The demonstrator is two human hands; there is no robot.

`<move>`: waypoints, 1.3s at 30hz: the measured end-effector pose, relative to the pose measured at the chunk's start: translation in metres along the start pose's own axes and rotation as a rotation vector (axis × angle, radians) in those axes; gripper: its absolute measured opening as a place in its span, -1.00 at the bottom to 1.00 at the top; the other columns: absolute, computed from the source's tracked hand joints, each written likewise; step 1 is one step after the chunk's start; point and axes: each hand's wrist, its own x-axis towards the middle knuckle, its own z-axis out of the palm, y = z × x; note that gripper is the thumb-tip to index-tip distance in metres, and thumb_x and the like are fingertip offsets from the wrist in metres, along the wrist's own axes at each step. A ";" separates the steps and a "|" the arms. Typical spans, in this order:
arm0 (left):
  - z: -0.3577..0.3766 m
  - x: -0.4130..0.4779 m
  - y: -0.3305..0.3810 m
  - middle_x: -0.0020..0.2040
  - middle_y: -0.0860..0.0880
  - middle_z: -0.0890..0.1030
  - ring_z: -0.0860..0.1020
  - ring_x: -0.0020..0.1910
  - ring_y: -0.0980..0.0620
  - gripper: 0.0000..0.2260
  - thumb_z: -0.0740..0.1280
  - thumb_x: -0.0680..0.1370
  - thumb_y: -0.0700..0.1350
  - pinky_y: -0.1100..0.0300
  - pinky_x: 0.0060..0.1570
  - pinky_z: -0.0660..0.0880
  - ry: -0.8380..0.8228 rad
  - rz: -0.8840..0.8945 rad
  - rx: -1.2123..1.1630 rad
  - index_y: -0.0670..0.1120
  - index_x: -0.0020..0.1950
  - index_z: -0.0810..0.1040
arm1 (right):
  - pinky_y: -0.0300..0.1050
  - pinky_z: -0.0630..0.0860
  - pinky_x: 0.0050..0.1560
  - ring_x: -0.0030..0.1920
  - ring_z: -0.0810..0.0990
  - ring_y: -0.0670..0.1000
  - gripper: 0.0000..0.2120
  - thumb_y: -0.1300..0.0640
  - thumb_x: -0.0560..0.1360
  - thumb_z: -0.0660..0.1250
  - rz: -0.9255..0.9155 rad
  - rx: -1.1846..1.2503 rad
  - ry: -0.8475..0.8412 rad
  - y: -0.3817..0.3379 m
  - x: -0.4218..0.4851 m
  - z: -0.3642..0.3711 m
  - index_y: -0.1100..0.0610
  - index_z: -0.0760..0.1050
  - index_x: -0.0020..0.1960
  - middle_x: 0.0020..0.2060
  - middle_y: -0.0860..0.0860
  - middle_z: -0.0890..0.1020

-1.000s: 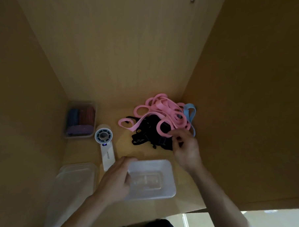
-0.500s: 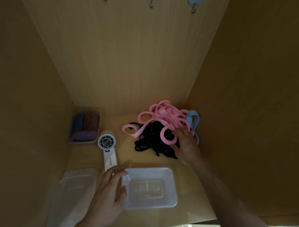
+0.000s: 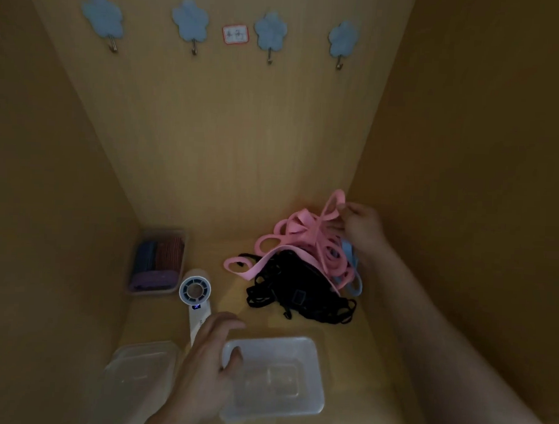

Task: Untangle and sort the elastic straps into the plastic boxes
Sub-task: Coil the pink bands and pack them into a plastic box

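A tangle of pink elastic straps (image 3: pixel 305 242) lies in the back right corner of the wooden shelf, over a heap of black straps (image 3: pixel 297 292) and a blue strap (image 3: pixel 350 256). My right hand (image 3: pixel 360 228) pinches a pink loop and holds it raised above the pile. My left hand (image 3: pixel 207 369) hovers with spread fingers at the left rim of an empty clear plastic box (image 3: pixel 309 373) near the front edge. A second clear box (image 3: pixel 136 375) sits to its left.
A third clear box (image 3: pixel 181 239) at the back left holds blue, red and purple folded straps. A white handheld fan (image 3: pixel 196 296) lies beside it. Several blue flower-shaped hooks (image 3: pixel 270 32) hang on the back wall. Wooden side walls close in on both sides.
My right hand has lifted a pink loop up and back from the pile. My left hand stays by the box's left rim. The view has tilted upward, showing the hooks.
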 end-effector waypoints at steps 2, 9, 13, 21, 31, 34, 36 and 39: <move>-0.001 0.012 0.005 0.16 0.28 0.42 0.46 0.01 0.17 -0.65 0.31 0.49 -0.18 0.17 0.05 0.46 -0.006 -0.003 -0.024 0.24 0.14 0.46 | -0.08 0.67 -0.11 -0.18 0.68 0.10 -0.72 0.13 0.68 0.21 -0.014 0.102 0.005 -0.020 0.003 0.002 0.26 0.59 -0.07 -0.12 0.25 0.67; -0.003 0.051 0.022 0.03 0.18 0.59 0.56 0.04 0.19 -0.62 0.29 0.49 -0.34 0.29 -0.05 0.45 -0.011 -0.074 -0.196 0.16 0.06 0.57 | 0.07 0.61 0.17 -0.02 0.66 0.17 -0.74 0.24 0.69 0.15 -0.143 0.194 -0.008 -0.075 0.002 0.000 0.21 0.59 -0.06 0.06 0.26 0.64; -0.008 0.072 0.039 0.05 0.04 0.61 0.58 -0.01 0.16 -0.67 0.26 0.55 -0.39 0.39 -0.08 0.45 -0.030 -0.098 -0.226 0.02 0.07 0.58 | -0.09 0.65 0.07 -0.13 0.69 0.05 -0.72 0.25 0.71 0.10 -0.296 0.306 -0.043 -0.123 -0.010 -0.014 0.24 0.55 -0.02 -0.02 0.21 0.66; -0.013 0.135 0.116 0.01 -0.03 0.54 0.56 -0.13 0.17 -0.76 0.36 0.56 -0.37 0.38 -0.15 0.50 -0.001 -0.130 -0.527 -0.15 0.15 0.46 | -0.02 0.63 0.14 -0.04 0.70 0.11 -0.75 0.25 0.70 0.09 -0.464 0.491 -0.133 -0.181 -0.041 -0.022 0.27 0.54 0.04 -0.08 0.14 0.71; -0.010 0.189 0.144 0.31 0.06 0.49 0.51 0.24 0.09 -0.37 0.61 0.36 0.00 0.07 0.27 0.51 -0.105 -0.042 -0.316 0.01 0.38 0.48 | -0.14 0.63 -0.09 -0.19 0.68 0.03 -0.69 0.22 0.71 0.03 -0.460 0.520 -0.290 -0.182 -0.077 -0.045 0.23 0.54 0.03 -0.15 0.13 0.71; -0.001 0.173 0.130 0.00 -0.04 0.70 0.67 -0.02 0.07 -0.83 0.42 0.58 -0.08 0.12 0.05 0.60 -0.238 -0.033 -0.326 -0.11 0.12 0.64 | -0.15 0.63 -0.13 -0.23 0.66 0.02 -0.70 0.21 0.71 0.03 -0.479 0.509 -0.256 -0.181 -0.083 -0.053 0.23 0.53 0.03 -0.17 0.12 0.70; 0.002 0.162 0.119 -0.09 -0.10 0.71 0.69 -0.09 -0.05 -0.83 0.35 0.62 -0.08 0.02 -0.02 0.62 -0.311 -0.157 -0.506 -0.13 0.16 0.60 | -0.18 0.63 -0.15 -0.26 0.66 -0.01 -0.71 0.22 0.71 0.05 -0.494 0.375 -0.171 -0.173 -0.082 -0.056 0.21 0.53 0.01 -0.21 0.07 0.71; 0.000 0.145 0.115 -0.23 -0.11 0.67 0.65 -0.28 -0.07 -0.85 0.35 0.62 -0.08 0.08 -0.32 0.56 -0.322 -0.323 -0.678 -0.16 0.04 0.59 | -0.23 0.59 -0.18 -0.27 0.64 -0.08 -0.71 0.25 0.70 0.10 -0.563 0.046 -0.085 -0.152 -0.079 -0.055 0.12 0.57 -0.04 -0.25 -0.02 0.69</move>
